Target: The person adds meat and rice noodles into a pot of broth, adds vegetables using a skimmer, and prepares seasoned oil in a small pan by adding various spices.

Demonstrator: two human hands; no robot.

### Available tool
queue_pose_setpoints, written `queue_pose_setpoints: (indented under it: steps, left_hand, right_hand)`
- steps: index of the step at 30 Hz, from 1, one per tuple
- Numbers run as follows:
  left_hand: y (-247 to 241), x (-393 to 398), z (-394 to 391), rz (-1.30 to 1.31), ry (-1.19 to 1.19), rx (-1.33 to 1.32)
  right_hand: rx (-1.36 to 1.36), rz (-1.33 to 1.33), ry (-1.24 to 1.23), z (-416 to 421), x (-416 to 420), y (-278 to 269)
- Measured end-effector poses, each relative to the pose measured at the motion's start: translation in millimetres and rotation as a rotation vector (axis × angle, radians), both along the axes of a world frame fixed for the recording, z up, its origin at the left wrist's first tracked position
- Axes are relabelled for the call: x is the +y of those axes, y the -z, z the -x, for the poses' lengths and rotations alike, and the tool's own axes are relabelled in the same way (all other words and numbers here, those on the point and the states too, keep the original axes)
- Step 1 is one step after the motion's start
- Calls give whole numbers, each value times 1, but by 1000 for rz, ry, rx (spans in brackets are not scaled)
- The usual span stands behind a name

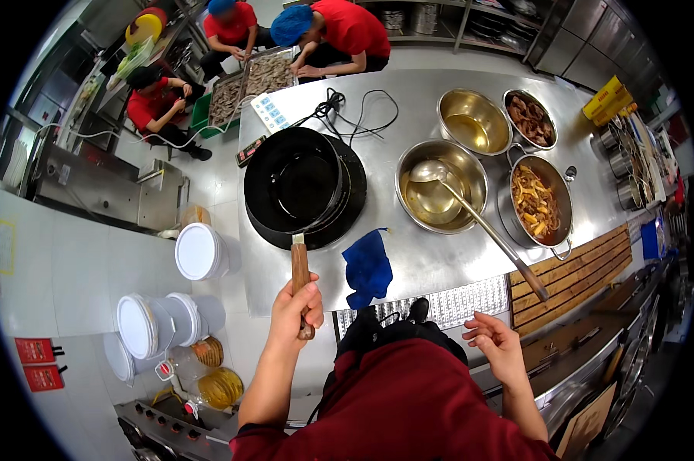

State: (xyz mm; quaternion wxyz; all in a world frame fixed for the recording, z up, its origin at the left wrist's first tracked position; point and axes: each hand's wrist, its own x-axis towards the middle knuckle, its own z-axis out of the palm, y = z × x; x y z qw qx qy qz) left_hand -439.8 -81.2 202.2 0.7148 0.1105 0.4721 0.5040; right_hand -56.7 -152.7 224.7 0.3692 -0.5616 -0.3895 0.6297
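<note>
My left hand [298, 305] is closed around the wooden handle of a black wok [295, 178], which is tilted over a black round base on the steel table. A little dark, shiny liquid seems to lie in the wok. Off the table's near edge, my right hand [493, 340] is empty with its fingers apart. A blue cloth [370, 268] lies right of the wok handle. Farther right, a long-handled ladle [485, 227] rests in a steel bowl [401, 193] with some yellowish liquid.
Behind the ladle bowl stand a bowl of yellow liquid [453, 135], a bowl of dark meat [528, 121] and a two-handled pot of food [540, 199]. A power strip [269, 112] and black cable [355, 124] lie behind the wok. Lidded white buckets [197, 252] stand left; several co-workers sit beyond the table.
</note>
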Motion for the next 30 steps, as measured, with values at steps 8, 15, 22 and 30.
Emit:
queue_pose_setpoints:
  steps: [8, 15, 22, 30]
  left_hand:
    - [10, 41, 21, 10, 68, 215]
    - [13, 32, 32, -71, 76, 296]
    - [-16, 43, -5, -108, 244, 342]
    - [-15, 50, -6, -178, 495, 198]
  right_hand:
    - [-97, 36, 166, 13, -31, 13]
    - [-966, -475, 208, -10, -9, 2]
    - [-1456, -80, -154, -126, 81, 71]
    - [-996, -133, -130, -110, 70, 75]
